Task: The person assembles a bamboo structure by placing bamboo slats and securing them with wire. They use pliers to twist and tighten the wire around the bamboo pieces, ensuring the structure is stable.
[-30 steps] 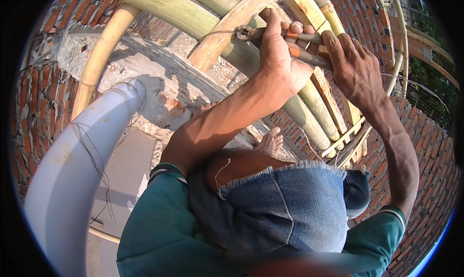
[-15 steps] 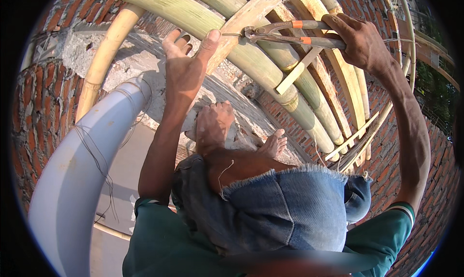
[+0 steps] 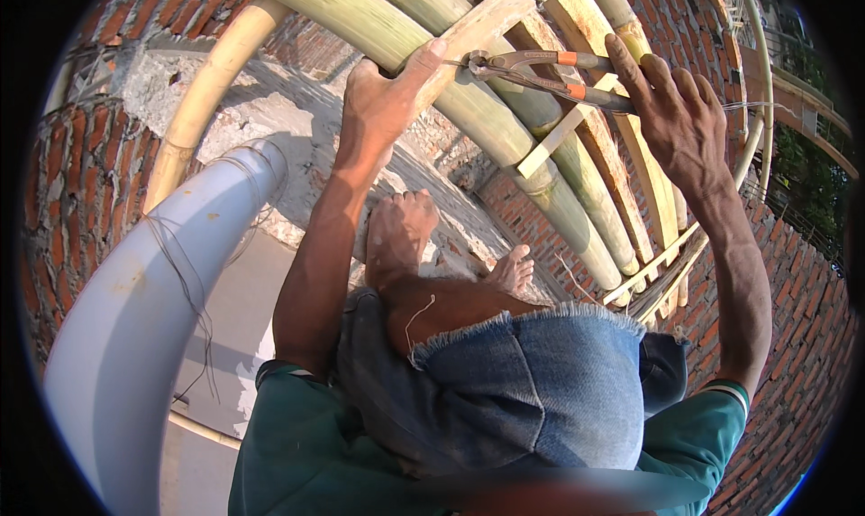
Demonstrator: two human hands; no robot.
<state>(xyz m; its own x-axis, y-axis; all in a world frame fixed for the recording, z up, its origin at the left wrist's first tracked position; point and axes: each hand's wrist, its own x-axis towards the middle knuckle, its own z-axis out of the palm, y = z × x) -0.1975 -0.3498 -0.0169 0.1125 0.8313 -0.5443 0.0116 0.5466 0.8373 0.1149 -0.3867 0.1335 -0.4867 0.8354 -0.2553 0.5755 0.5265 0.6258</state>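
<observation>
The right hand (image 3: 671, 115), half curled, holds pliers (image 3: 575, 91). The left hand (image 3: 378, 106) has its thumb against a plank (image 3: 491, 19); I cannot tell its grip.

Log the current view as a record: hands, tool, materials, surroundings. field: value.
left_hand: left hand at the edge of the wooden plank, thumb extended along it; finger grip partly hidden
right_hand: right hand holding the pliers by the handle ends
tool: pliers, orange bands on both handles, which stand apart
wire: short wire between plank and pliers' head
frame: green bamboo poles crossed by the plank
left_side: pale blue-grey pipe with loose wire loops around it
background: brick walls
</observation>
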